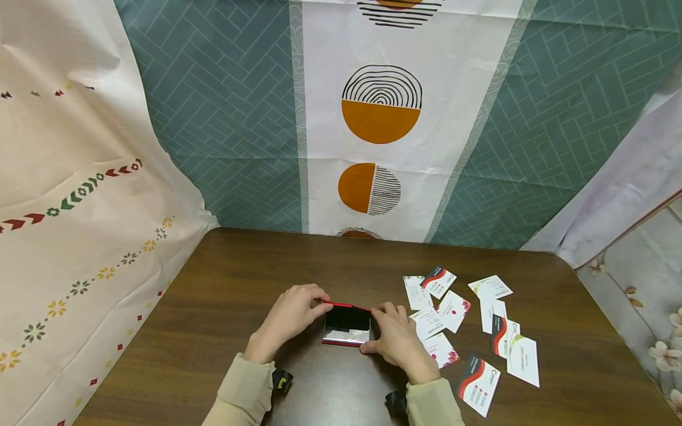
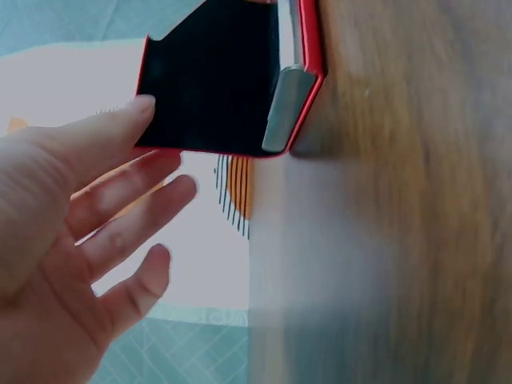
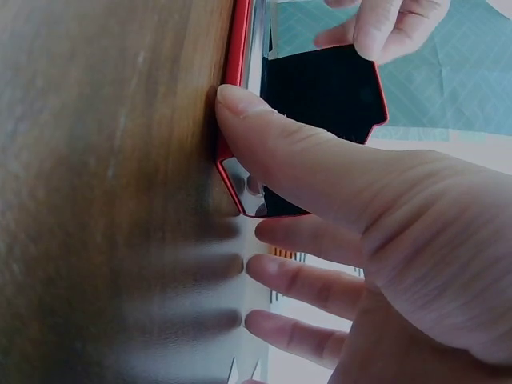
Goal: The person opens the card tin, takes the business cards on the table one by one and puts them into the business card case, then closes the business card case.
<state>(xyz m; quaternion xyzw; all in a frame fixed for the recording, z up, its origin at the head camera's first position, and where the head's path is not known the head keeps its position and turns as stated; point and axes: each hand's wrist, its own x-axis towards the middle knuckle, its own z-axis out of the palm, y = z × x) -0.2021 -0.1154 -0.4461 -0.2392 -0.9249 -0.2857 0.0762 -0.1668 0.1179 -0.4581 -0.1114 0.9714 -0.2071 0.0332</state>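
Note:
A red card case [image 1: 346,336] with a black lining and a silver metal frame lies on the table, its lid [image 2: 212,88] raised. My left hand [image 1: 293,316] pinches the lid's left edge, the thumb on the black inner side and the fingers behind. On the other side, my right hand [image 1: 396,337] grips the case; its thumb [image 3: 248,104] presses along the front edge while the fingers reach past its right end. A shiny silver surface and a white strip show inside the case in the head view.
Business cards lie scattered to the right. One overlapping group, with a floral card [image 1: 441,350], is close to my right hand. Farther right are a white card [image 1: 523,360] and a red-and-black card [image 1: 478,384]. Patterned cloth [image 1: 250,118] hangs behind the wooden table [image 1: 240,260].

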